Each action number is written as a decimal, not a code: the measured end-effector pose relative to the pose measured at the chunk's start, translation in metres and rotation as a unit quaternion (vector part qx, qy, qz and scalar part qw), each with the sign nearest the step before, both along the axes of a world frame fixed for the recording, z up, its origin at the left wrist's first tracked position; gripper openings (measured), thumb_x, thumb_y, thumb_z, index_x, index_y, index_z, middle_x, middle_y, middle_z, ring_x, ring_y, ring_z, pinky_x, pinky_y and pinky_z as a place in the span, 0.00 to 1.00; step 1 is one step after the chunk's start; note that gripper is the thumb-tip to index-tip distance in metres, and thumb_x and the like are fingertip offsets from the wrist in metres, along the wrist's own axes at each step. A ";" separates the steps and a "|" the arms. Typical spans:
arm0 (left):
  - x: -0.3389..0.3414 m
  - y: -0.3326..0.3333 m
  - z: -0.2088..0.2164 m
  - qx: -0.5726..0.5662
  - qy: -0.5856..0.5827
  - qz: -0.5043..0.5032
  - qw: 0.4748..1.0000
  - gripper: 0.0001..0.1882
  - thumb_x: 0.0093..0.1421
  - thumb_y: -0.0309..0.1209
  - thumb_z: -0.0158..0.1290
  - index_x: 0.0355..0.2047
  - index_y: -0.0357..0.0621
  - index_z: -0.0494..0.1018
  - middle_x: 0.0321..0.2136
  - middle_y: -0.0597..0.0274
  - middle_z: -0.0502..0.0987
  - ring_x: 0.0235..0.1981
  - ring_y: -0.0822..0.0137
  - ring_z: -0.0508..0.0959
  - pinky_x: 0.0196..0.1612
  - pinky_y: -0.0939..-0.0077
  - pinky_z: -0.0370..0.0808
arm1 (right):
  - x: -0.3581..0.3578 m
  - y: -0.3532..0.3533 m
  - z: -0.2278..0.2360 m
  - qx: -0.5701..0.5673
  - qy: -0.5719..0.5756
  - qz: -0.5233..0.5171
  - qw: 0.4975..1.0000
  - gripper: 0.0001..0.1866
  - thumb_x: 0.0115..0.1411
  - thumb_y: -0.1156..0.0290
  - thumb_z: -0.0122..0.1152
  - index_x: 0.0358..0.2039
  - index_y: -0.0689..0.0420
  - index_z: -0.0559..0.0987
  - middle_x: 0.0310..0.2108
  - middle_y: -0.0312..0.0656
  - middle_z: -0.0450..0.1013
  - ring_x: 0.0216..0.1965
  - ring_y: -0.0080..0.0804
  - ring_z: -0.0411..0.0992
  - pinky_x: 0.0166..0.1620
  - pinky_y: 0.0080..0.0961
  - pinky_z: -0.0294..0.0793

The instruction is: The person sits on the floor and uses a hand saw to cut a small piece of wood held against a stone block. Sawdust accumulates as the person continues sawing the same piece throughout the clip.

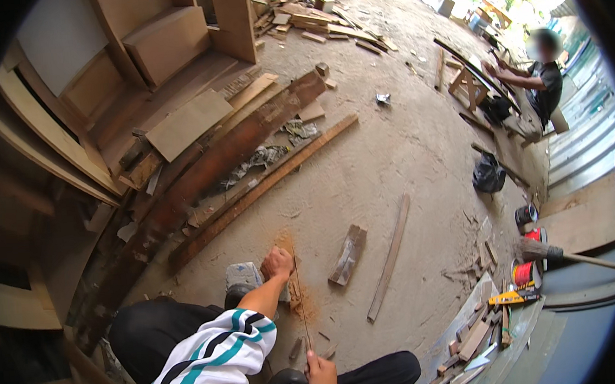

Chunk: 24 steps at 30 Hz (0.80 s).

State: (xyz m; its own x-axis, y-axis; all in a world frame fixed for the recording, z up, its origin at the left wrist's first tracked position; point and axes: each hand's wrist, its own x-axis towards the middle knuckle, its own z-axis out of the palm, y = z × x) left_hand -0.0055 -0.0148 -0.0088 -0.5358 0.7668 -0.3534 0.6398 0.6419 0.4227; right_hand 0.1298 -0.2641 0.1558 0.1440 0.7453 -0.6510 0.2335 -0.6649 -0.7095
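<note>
My left hand (276, 263) is closed in a fist low over the ground, beside the far end of a thin, dark, straight strip (301, 301). What this fist holds is hidden. Nearer to me, my right hand (322, 375) is closed round the near end of the strip, which looks like a saw blade seen edge-on. Orange sawdust (307, 306) lies along and under it. Left of my left hand sits a pale block (242, 273), with my dark shoe (236, 295) against it. Small wood offcuts (296, 347) lie near my right hand.
A short board (348, 254) and a narrow batten (389, 257) lie to the right. Long planks (265, 189) and a wooden cabinet (172, 45) fill the left. Paint cans (526, 273), a brush (540, 249) and a yellow-handled saw (514, 297) stand right. A person (544, 82) works far right.
</note>
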 end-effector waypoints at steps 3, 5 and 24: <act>0.008 0.004 0.008 0.004 -0.014 -0.001 1.000 0.21 0.60 0.43 0.42 0.38 0.41 0.79 0.38 0.39 0.79 0.42 0.39 0.79 0.46 0.49 0.74 | -0.007 0.010 -0.015 0.001 -0.012 -0.021 1.000 0.31 0.67 0.51 0.51 0.15 0.63 0.73 0.11 0.38 0.67 0.14 0.26 0.66 0.22 0.30 0.64; 0.014 0.004 0.008 0.017 -0.021 -0.005 1.000 0.21 0.60 0.43 0.42 0.38 0.41 0.79 0.38 0.38 0.79 0.43 0.39 0.79 0.46 0.49 0.74 | -0.018 0.051 -0.040 0.034 -0.038 -0.025 0.998 0.31 0.67 0.50 0.51 0.15 0.62 0.74 0.11 0.38 0.67 0.15 0.25 0.65 0.22 0.29 0.64; 0.002 0.002 -0.003 -0.004 0.017 -0.009 1.000 0.21 0.60 0.44 0.42 0.37 0.43 0.79 0.38 0.41 0.80 0.41 0.39 0.79 0.45 0.49 0.75 | -0.005 0.008 0.019 -0.023 0.008 -0.031 0.999 0.32 0.67 0.48 0.49 0.17 0.64 0.76 0.12 0.41 0.69 0.18 0.29 0.69 0.26 0.31 0.66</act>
State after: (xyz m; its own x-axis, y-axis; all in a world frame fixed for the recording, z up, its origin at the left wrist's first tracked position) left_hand -0.0036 -0.0125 -0.0121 -0.5337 0.7740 -0.3407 0.6654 0.6330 0.3957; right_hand 0.1247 -0.2561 0.1746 0.1785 0.7042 -0.6872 0.1800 -0.7100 -0.6808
